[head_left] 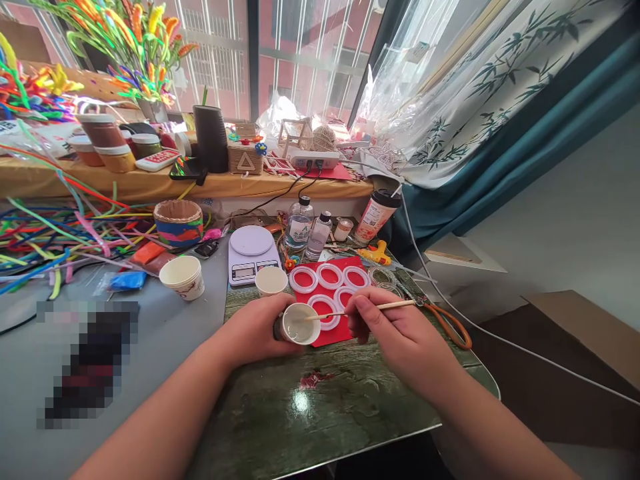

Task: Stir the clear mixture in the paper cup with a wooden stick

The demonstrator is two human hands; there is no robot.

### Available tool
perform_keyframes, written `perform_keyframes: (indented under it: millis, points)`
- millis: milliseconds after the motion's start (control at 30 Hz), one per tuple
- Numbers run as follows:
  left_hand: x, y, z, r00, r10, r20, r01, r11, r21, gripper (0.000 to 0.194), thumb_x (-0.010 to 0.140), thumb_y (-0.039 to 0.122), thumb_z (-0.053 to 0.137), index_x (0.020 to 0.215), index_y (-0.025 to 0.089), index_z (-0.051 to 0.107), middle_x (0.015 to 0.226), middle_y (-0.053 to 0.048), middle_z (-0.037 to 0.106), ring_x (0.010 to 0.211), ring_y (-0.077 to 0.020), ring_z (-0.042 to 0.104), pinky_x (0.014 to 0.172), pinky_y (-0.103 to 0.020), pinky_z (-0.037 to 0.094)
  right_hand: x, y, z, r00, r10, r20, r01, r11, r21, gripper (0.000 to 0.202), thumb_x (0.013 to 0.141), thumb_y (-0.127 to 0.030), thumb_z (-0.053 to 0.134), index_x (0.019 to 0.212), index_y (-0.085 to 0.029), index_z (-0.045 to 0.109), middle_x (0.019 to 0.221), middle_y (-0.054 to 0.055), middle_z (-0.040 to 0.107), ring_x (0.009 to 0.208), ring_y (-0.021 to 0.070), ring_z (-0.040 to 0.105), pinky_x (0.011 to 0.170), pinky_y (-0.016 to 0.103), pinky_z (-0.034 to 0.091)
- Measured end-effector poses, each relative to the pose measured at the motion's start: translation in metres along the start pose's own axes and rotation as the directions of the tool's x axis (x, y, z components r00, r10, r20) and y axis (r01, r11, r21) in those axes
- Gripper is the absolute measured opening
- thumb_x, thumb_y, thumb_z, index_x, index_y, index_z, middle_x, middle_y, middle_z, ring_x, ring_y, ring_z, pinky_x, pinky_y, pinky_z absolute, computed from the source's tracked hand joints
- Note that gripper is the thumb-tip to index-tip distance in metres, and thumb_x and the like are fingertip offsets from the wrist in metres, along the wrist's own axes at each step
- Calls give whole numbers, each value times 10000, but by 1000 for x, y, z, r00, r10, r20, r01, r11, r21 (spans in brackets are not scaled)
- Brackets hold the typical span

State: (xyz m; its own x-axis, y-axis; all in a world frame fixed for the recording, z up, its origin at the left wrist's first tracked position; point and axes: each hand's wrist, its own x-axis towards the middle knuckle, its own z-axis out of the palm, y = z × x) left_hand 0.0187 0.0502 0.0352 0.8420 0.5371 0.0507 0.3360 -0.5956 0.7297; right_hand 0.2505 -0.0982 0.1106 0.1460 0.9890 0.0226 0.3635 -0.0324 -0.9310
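With the fingers of the left hand (259, 327) wrapped around the paper cup (306, 307) near the red sheet (343, 335) and those of the right hand (397, 328) pinching the wooden stick (399, 305) inside it, stir slowly, holding the cup steady against spills.

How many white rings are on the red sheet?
5: back-left ring, back-middle ring, back-right ring, front-left ring, front-right ring partly behind the right hand, which may hide more.
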Motion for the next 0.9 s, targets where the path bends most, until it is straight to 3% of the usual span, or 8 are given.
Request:
perform_keyframes:
  millis: [300,533,900]
  points:
    - [1,-3,1,1000,5,10,-5,1000,-7,569,790,378,996,1280,280,725,1273,-47,839,1147,-336,790,953,-391,588,-1,1,0,1000,-9,-8,9,999,-48,604,1109,-767,560,864,-235,707,779,32,679,721,209,640,667,350,526]
    - [0,-2,-1,1000,-2,-1,2,1000,-17,525,826,375,952,1282,277,714,1271,-49,837,1135,-322,789,932,-381,585,-2,5,3,996,-27,-85,29,999,28,617,1076,-800,596,865,-235,721,779,32,679,724,208,632,660,341,525]
    - [0,-5,-3,999,-6,-53,10,997,72,463,843,313,885,1276,280,727,1265,-54,844,1132,-328,799,942,-388,596,-6,8,5,992,-56,-110,52,998,-37,560,1131,-721,552,920,-238,740,848,52,721,775,227,681,700,354,562]
